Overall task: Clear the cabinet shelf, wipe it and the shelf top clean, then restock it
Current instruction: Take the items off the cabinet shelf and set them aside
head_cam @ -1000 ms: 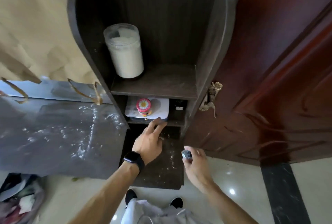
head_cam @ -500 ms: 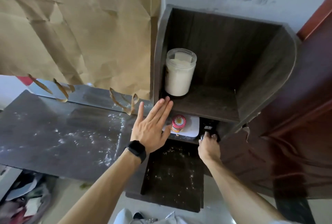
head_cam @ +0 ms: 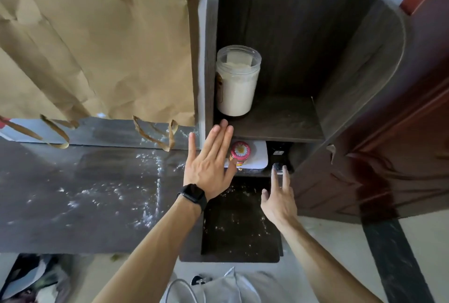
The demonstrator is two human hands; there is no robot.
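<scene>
Jar (head_cam: 237, 84) w/ white powder stands upright in the cabinet (head_cam: 359, 64), on the upper shelf (head_cam: 279, 120), in its L back corner, touching or almost touching the L wall. The rest of this shelf, to the R of the jar, is dusty.

L hand (head_cam: 209, 164) is just below the jar, in front of the shelf edge. Its fingers are straight and close together, it holds nothing, and the fingertips reach to the edge. It wears a black watch (head_cam: 193, 193).

Below the jar, in the lower compartment, a small pot w/ pink lid (head_cam: 240, 152) sits on a white box (head_cam: 260, 157). A black thing (head_cam: 278, 151) is beside the box, further R.

R hand (head_cam: 279, 198) is below and R of the jar. Its fingers are straight w/ the thumb apart, and the tips are at a small grey thing (head_cam: 277, 168). I cannot tell if they touch it.

L of the jar, outside the cabinet, a paper bag (head_cam: 97, 47) hangs over a counter (head_cam: 73, 193) w/ white powder spilled on it.
</scene>
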